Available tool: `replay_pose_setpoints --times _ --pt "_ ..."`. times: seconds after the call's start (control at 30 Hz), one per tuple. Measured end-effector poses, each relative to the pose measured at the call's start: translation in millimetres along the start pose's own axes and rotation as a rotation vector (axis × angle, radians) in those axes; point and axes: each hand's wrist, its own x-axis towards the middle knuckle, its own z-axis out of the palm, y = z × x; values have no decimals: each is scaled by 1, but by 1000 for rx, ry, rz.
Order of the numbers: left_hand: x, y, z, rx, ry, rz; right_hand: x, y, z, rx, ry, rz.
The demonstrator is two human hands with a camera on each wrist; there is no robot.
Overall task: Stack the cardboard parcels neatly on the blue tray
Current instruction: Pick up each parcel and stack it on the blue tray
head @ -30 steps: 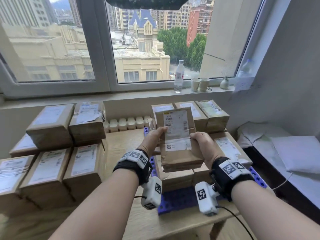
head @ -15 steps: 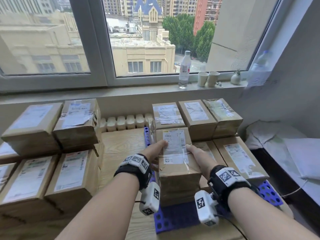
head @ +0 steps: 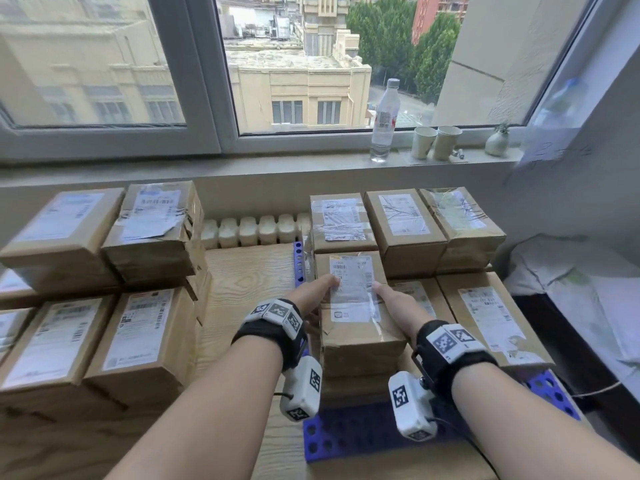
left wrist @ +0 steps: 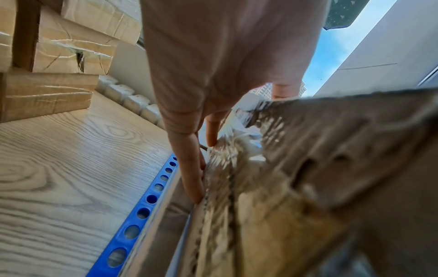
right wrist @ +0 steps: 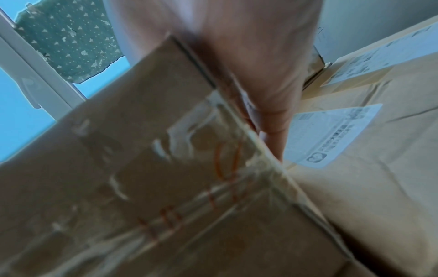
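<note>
A person's two hands steady a cardboard parcel (head: 356, 299) at the centre of the frame, where it sits on top of other parcels stacked on a perforated blue tray (head: 349, 438) on a pale wood-grain worktop (head: 242, 271). The left hand (head: 317, 291) lies along the parcel's left side with its thumb over the top edge by the white shipping label (head: 351, 285); in the left wrist view its fingers (left wrist: 189, 168) run nearly straight down the box's side. The right hand (head: 391, 299) presses the right side the same way, its fingers (right wrist: 272, 131) extended flat against the cardboard. Neither hand curls around the box. Behind it, a row of three labelled parcels (head: 405, 223) stands at a similar height, and a flat parcel (head: 485, 313) lies lower, just to the right of the stack. At the left of the frame, more cardboard boxes (head: 104, 289) are piled off the tray. Along the back edge of the worktop runs a line of small white containers (head: 256, 230). On the windowsill (head: 277, 164), upper right, stand a clear plastic bottle (head: 384, 123), two paper cups (head: 436, 142) and a small vase (head: 497, 143).
</note>
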Motion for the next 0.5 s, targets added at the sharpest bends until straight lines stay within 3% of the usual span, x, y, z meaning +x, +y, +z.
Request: replay_pose_setpoints --times 0.5 --pt "-3 0 3 2 43 -18 1 -6 -4 -108 23 -21"
